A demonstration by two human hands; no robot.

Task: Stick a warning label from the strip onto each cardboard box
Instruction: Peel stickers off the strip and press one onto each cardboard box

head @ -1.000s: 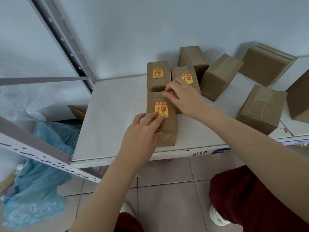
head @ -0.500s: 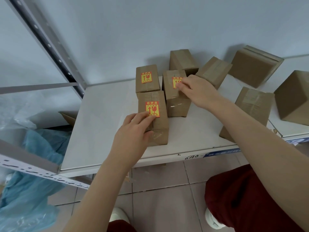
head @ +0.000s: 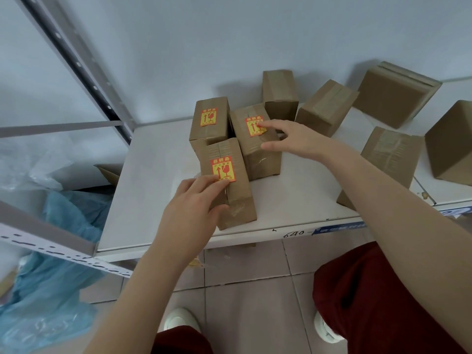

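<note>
Three brown cardboard boxes with red-and-yellow warning labels stand together on the white shelf (head: 158, 190). My left hand (head: 194, 205) grips the nearest labelled box (head: 237, 200), fingertips on the lower edge of its label (head: 222, 169). The second labelled box (head: 258, 154) lies tilted behind it, and my right hand (head: 293, 139) rests over it with open fingers, one fingertip on its label (head: 254, 126). A third labelled box (head: 208, 131) stands at the back left. No label strip is visible.
Several unlabelled boxes lie to the right and behind: one upright (head: 279, 94), one tilted (head: 325, 108), one against the wall (head: 394, 94), two at right (head: 390, 159) (head: 452, 144). A grey shelf post (head: 84, 70) rises at left. Blue plastic (head: 51, 290) lies on the floor.
My right hand has moved from the near box to the second box behind it, which now lies more tilted. My left hand has stayed on the near box.
</note>
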